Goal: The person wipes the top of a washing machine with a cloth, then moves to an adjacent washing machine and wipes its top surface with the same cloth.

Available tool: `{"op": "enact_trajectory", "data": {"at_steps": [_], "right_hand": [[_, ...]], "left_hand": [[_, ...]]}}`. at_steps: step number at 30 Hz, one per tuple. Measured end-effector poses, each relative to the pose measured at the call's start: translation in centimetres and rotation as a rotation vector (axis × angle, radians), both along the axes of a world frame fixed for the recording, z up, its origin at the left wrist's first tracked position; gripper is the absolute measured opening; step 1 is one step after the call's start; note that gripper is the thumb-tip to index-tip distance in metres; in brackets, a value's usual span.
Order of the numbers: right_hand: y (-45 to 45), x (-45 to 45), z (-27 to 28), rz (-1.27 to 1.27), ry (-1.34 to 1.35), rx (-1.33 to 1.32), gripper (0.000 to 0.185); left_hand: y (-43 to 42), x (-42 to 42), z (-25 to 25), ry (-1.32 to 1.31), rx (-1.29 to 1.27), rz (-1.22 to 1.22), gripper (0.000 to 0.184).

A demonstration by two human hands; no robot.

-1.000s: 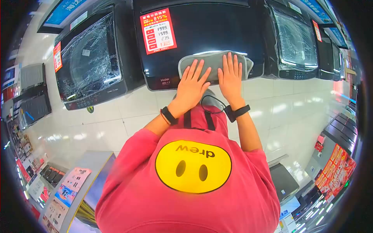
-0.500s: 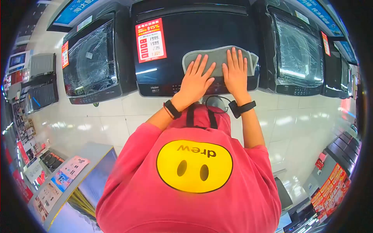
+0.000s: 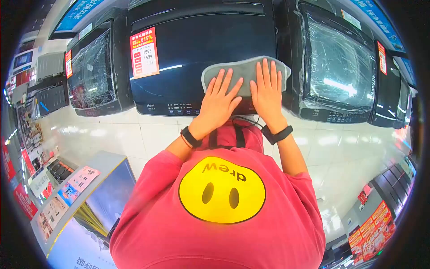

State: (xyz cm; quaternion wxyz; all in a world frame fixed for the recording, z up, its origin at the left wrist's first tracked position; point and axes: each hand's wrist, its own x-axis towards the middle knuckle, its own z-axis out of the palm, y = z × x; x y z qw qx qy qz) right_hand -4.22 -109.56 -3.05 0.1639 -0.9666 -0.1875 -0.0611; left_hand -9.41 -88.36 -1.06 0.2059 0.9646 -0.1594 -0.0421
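Note:
A grey cloth [image 3: 244, 68] with a pale edge lies spread on the glossy black lid of a top-loading washing machine [image 3: 201, 38], at its front right. My left hand [image 3: 219, 101] presses flat on the cloth's left part, palm down, fingers spread. On the right part rests my right hand [image 3: 268, 92], also flat, thumb apart from the other fingers. Neither hand grips anything. The cloth's right end reaches the machine's right edge. Under my palms, part of the cloth is hidden.
A red and white price card [image 3: 144, 53] is on the lid's left. Plastic-wrapped washing machines [image 3: 92, 71] [image 3: 338, 67] flank this one. A display counter [image 3: 105, 163] with leaflets stands behind on the left, and red posters [image 3: 371, 228] are at lower right.
Both hands and the cloth have moved right across the lid, towards its right edge. The fold at the cloth's right end looks flatter. My view has shifted, so the machine appears further left.

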Motion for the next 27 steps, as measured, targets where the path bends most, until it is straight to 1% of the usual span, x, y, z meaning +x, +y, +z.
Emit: {"op": "enact_trajectory", "data": {"at_steps": [6, 9, 12, 17, 21, 25, 27], "right_hand": [[1.0, 9.2, -1.3, 0.053, -0.186, 0.043, 0.059], [1.4, 11.2, -1.5, 0.062, -0.246, 0.063, 0.057], [1.1, 10.2, -1.0, 0.079, -0.206, 0.059, 0.058], [-0.2, 4.0, 0.8, 0.148, -0.026, -0.009, 0.062], [-0.1, 0.3, 1.3, 0.113, 0.058, -0.021, 0.064], [0.2, 1.7, 1.1, 0.109, 0.043, -0.02, 0.065], [0.3, 3.8, 0.9, 0.099, -0.013, -0.027, 0.065]], "left_hand": [[1.0, 8.4, -1.0, -0.184, 0.016, 0.037, 0.059], [1.6, 10.8, -1.6, -0.217, 0.026, 0.008, 0.058], [1.5, 10.0, -1.4, -0.215, 0.004, -0.001, 0.058], [0.7, 4.1, 0.2, -0.034, -0.012, -0.039, 0.059], [0.1, 0.2, 1.3, 0.057, -0.049, -0.017, 0.059], [0.8, 1.3, 1.1, 0.066, -0.057, -0.043, 0.059], [1.6, 3.4, 0.9, 0.051, -0.071, -0.06, 0.058]]}}
